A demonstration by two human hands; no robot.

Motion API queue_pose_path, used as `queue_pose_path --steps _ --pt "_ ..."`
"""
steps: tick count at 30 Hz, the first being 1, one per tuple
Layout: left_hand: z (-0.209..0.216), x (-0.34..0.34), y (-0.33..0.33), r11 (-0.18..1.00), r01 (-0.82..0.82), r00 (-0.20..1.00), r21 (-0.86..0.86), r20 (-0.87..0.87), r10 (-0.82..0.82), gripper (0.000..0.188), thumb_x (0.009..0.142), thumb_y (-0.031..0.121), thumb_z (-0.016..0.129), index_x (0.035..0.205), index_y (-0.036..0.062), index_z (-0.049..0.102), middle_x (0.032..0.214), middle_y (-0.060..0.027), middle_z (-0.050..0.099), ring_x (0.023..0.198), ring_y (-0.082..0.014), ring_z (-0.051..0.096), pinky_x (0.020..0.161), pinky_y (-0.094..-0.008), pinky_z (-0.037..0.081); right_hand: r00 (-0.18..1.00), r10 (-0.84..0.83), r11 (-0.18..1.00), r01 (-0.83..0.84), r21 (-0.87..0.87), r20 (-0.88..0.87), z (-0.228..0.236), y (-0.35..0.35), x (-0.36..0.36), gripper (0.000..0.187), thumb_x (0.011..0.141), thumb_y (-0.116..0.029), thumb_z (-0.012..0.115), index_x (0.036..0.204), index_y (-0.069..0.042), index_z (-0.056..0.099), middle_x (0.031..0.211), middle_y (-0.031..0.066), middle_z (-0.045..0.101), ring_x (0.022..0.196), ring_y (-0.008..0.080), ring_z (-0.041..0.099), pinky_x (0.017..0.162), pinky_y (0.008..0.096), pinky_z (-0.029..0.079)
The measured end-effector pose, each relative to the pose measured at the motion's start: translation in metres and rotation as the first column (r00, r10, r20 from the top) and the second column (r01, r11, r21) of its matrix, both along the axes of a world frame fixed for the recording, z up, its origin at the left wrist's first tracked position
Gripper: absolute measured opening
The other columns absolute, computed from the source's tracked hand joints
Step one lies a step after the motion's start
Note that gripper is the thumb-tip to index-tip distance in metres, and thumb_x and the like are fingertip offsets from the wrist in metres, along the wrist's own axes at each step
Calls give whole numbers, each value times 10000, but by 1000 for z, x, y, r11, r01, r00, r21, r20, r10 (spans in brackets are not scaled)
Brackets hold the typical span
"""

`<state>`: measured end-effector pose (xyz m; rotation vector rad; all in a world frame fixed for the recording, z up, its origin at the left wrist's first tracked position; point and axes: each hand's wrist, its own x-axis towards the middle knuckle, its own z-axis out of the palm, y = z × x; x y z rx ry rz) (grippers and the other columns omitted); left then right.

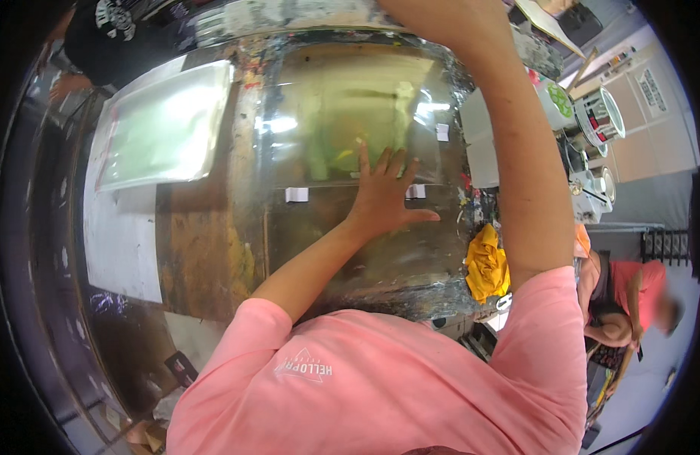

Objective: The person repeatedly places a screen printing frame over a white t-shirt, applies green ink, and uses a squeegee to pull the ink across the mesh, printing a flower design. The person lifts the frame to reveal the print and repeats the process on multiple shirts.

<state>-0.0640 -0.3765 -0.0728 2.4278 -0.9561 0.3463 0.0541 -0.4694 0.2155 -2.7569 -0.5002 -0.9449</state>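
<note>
Left hand (384, 199) lies flat, palm down, on a clear glossy sheet (342, 114) spread over a paint-stained work surface (206, 250). The fingers (363, 161) are fully splayed and grip nothing, only pressing. Fingertips sit on the sheet near a horizontal seam or edge line; the thumb points right, along it. Two small white tape tabs flank the hand on that line: left tab (296, 195) well apart from the palm, right tab (415, 191) just beside the thumb side. A third tab (441, 132) sits higher up on the right.

Right arm (516, 152) reaches up and away over the sheet's far edge. The right hand is cut off at the top of the frame, so I cannot tell whether it is open or closed or what it holds.

Judgement: the work looks like flattening or holding the sheet in place. To do it well, keep the palm flat with even pressure so the film does not slide or wrinkle, and keep it lined up with the tabs.

Nearby: a pale green framed panel (164, 125) lies left of the sheet, not touching the hand; a yellow rag (486, 262) hangs at the surface's right edge. Another person in a red top (630, 296) sits low right, and another person's dark shirt (111, 30) shows top left.
</note>
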Motion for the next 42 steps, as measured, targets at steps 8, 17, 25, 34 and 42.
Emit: queue_pose_path --steps 8,17,25,34,42 --pt "97 48 132 456 -431 886 -778 -460 54 812 813 317 955 1443 -28 578 1017 -73 746 871 -130 670 789 -292 558 968 44 999 -42 -12 247 -30 1 -25 449 937 -456 622 928 -13 694 815 232 713 866 430 690 888 527 467" --pt "85 9 173 713 -500 770 -492 -629 106 1021 717 422 995 1507 -47 548 1191 -169 759 1055 -236 721 945 -364 559 973 189 976 -201 -83 -128 -145 -7 -87 488 977 -473 677 1261 -77 697 850 170 733 809 378 698 783 490 499" --pt "-11 -17 181 835 -536 829 -122 -263 494 1150 630 696 921 1521 51 584 979 -137 717 1003 -281 599 1065 -431 319 569 236 972 -120 204 -788 -154 -35 -77 455 1016 -494 659 1188 -80 733 1016 225 745 950 431 701 826 505 543" --pt "-16 -17 182 829 -557 830 -53 -63 554 1156 566 716 922 1496 98 625 1036 -71 594 1045 -261 536 1049 -472 289 683 203 977 -193 94 -701 -196 -17 -115 414 1011 -485 643 1121 -92 717 997 175 722 978 412 686 861 526 546" --pt "-12 -18 185 851 -524 844 -27 -155 514 1118 561 705 920 1465 103 653 1029 -46 546 1054 -252 513 1013 -457 289 888 156 981 -191 -39 -433 -243 -11 -106 360 875 -341 797 1171 -144 741 1050 39 696 941 276 674 735 431 591"
